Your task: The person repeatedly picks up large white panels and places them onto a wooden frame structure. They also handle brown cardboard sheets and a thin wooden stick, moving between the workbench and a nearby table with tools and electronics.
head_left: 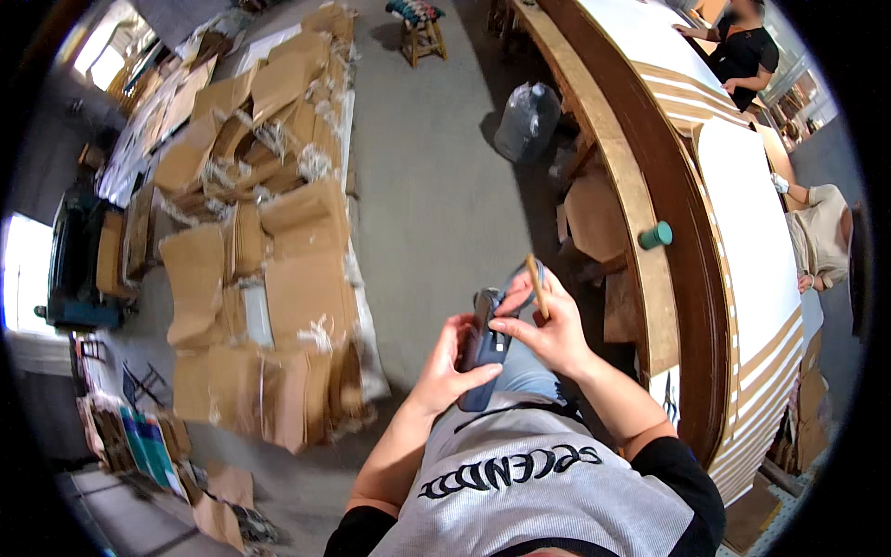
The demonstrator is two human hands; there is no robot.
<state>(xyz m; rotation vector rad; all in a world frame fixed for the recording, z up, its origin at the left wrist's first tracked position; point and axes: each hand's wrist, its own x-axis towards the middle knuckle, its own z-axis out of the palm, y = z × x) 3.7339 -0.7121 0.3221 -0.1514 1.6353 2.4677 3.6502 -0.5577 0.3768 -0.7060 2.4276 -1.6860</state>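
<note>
My left hand [438, 373] is wrapped round a dark blue, flat, phone-like device [480, 390], held upright in front of my waist. My right hand [564, 336] is closed beside it, thumb and finger meeting at the device's edge near a small light-coloured spot. A slim tan wooden stick [535, 281] stands up between the right hand's fingers. Some dark strap or cord curves behind these fingers, partly hidden. Whether the right fingertips also pinch a small part at the device is too small to tell.
To the left lie stacks of brown cardboard sheets [311, 265]. At the right runs a long wooden bench [617, 176] with a green cylinder [655, 235], beside a table with white-and-brown striped sheets [775, 357]. Two people work there. A clear plastic bag [527, 121] and a stool [423, 42] stand on the floor.
</note>
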